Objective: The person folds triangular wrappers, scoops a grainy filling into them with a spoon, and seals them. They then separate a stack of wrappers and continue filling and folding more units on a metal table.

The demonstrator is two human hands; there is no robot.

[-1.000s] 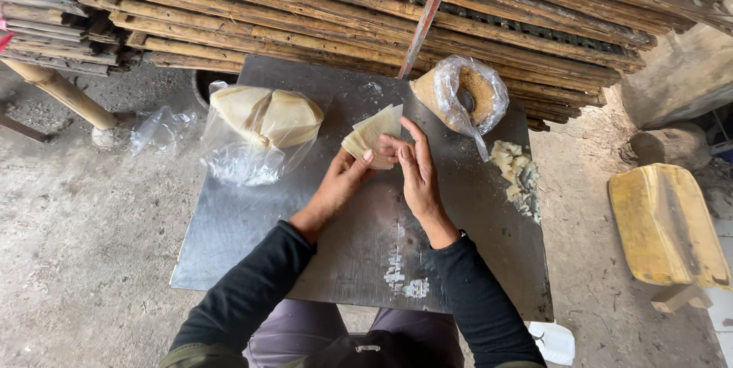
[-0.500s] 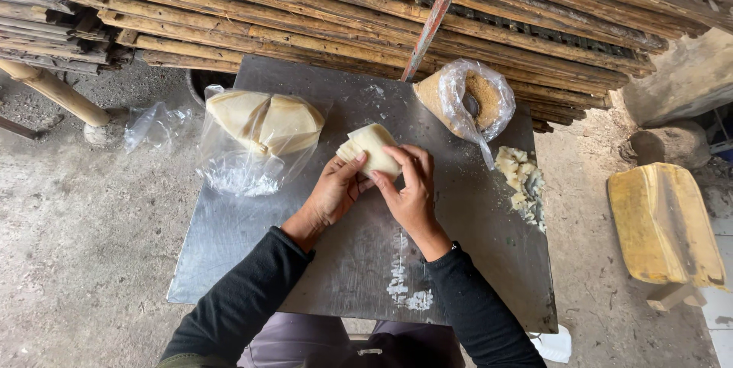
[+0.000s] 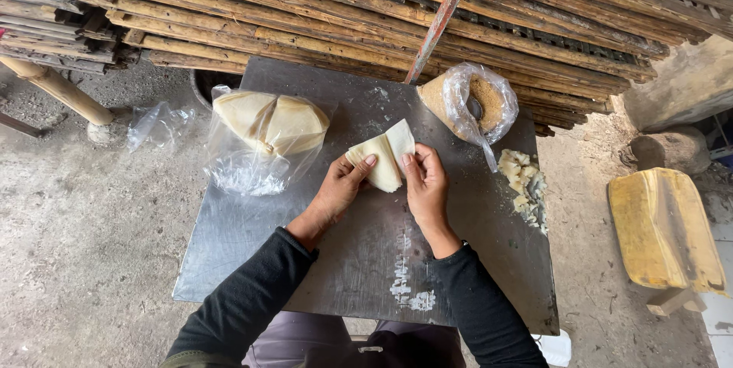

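Both hands drawn slightly nearer body since earlier frame, wrapper now folded over. Left hand [image 3: 340, 185] and right hand [image 3: 424, 183], fingers clamped on pale pastry sheet [image 3: 384, 156] above steel tabletop [image 3: 366, 261]. Folding step underway; next likely calls for tucking flap snugly.

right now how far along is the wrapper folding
Done: none visibly finished. In hand: left hand and right hand fold one pale wrapper over the metal table. Left: a stack of wrappers in clear plastic, a bag of brown filling, white crumbs.
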